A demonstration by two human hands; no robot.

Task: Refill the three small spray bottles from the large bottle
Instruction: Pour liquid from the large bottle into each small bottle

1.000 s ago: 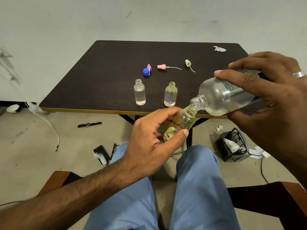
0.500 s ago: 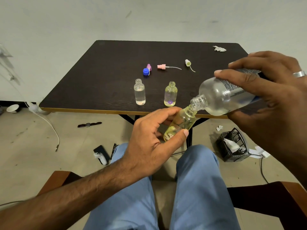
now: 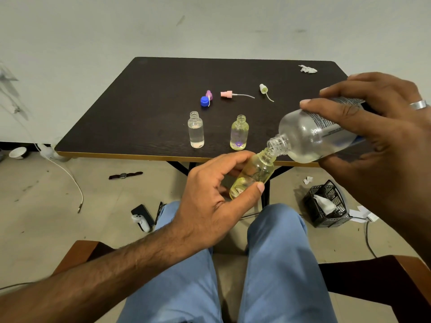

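1. Two hands meet above a seated person's lap, just in front of the dark wooden counter (image 3: pixel 140 113).
2. On the floor at left lie a white cable (image 3: pixel 70 180), a dark-strapped wristwatch (image 3: pixel 124 175) and a black phone (image 3: pixel 142 214).
3. The left hand (image 3: pixel 214 203) grips a small yellow-tinted plastic spray bottle (image 3: pixel 253 176), tilted, thumb and fingers curled round its body.
4. On the counter stand a small clear uncapped bottle (image 3: pixel 196 129) and, to its right, a small yellow-tinted bottle with a purple flower (image 3: pixel 239 132), both upright and apart.
5. Behind them lie a round blue cap (image 3: pixel 204 101) touching a purple spray head (image 3: pixel 209 94), then a pink spray head with its tube (image 3: pixel 227 94) and a pale yellow-green spray head (image 3: pixel 263 88).
6. The right hand (image 3: pixel 382 145), wearing a silver ring (image 3: pixel 418 104), grips a large clear plastic bottle with a printed label (image 3: pixel 310 136), tipped so its open neck meets the held bottle's mouth.
7. A crumpled white tissue (image 3: pixel 307 69) sits at the counter's far right corner.
8. On the floor at right stands a black mesh basket (image 3: pixel 326 206) holding white paper.
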